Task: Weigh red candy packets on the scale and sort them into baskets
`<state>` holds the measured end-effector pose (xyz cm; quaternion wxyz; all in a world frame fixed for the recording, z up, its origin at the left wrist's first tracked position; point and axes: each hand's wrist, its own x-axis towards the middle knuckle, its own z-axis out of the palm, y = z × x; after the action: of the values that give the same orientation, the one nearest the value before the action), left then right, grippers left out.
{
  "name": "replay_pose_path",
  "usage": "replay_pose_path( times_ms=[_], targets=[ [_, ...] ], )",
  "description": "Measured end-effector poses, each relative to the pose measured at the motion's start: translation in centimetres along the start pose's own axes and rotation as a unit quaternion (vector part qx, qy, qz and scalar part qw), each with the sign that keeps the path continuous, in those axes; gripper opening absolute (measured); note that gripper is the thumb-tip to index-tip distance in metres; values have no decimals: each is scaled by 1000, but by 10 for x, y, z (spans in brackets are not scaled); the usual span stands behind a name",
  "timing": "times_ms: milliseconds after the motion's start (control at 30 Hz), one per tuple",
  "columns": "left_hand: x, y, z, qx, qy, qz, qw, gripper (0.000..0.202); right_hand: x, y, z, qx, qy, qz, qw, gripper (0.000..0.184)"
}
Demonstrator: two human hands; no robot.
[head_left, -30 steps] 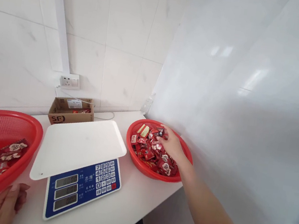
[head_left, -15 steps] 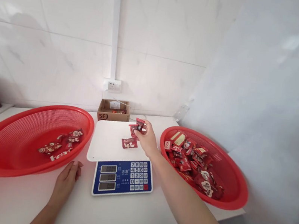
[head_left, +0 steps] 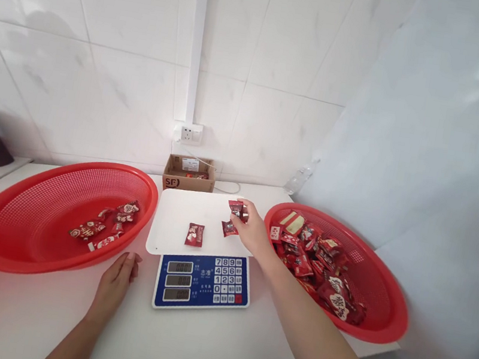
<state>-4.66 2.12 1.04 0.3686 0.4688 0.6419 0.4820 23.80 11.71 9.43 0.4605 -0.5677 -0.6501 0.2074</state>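
My right hand [head_left: 250,228], closed in a pinch, holds small red snack packets [head_left: 235,208] over the right part of the white scale pan [head_left: 180,209]. Two packets show at its fingertips, one above the other; the fingers partly cover them. A single red packet [head_left: 195,235] lies upright on the pan, left of that hand. Below the pan is the scale's blue panel [head_left: 203,283] with its displays and number keys. My left hand [head_left: 117,275] rests on the table between the left basket and the panel, fingers curled together, with nothing visible in them.
A red basket [head_left: 48,267] on the left holds several packets. Another red basket [head_left: 384,324] on the right holds a larger heap. Behind the pan stands a cardboard box [head_left: 188,182] below a wall socket [head_left: 190,134]. A clear plastic bottle [head_left: 298,180] leans at the back right.
The packet on the pan has shifted left and turned upright. My right hand has moved right with its packets. My left hand stays by the left basket; the view has shifted slightly.
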Motion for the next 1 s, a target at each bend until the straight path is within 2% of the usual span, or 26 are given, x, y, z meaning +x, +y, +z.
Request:
replay_pose_path(
  times_ms=[133, 300, 567, 667, 800, 900, 1000],
  targets=[
    [1, -5, -1, 14, 4, -3, 1000, 45, -1, 5, -8, 70, 32, 14, 997, 34],
    [2, -5, 0, 14, 6, -12, 1000, 46, -4, 6, -23, 197, 64, 45, 977, 28],
    [11, -16, -3, 35, 7, -14, 999, 52, -17, 13, -62, 236, 72, 93, 964, 24],
    [13, -19, -3, 44, 2, -16, 999, 52, -17, 18, -74, 234, 74, 91, 965, 24],
    [12, -18, -2, 43, 9, -34, 998, 53, -17, 20, -78, 179, 44, 67, 981, 22],
    [11, -14, -2, 48, 4, -31, 998, 52, -17, 12, -71, 45, -37, 58, 997, 19],
    [9, -11, -2, 56, 4, -23, 998, 53, -15, 2, -54, -113, -112, 38, 986, 22]
  ],
)
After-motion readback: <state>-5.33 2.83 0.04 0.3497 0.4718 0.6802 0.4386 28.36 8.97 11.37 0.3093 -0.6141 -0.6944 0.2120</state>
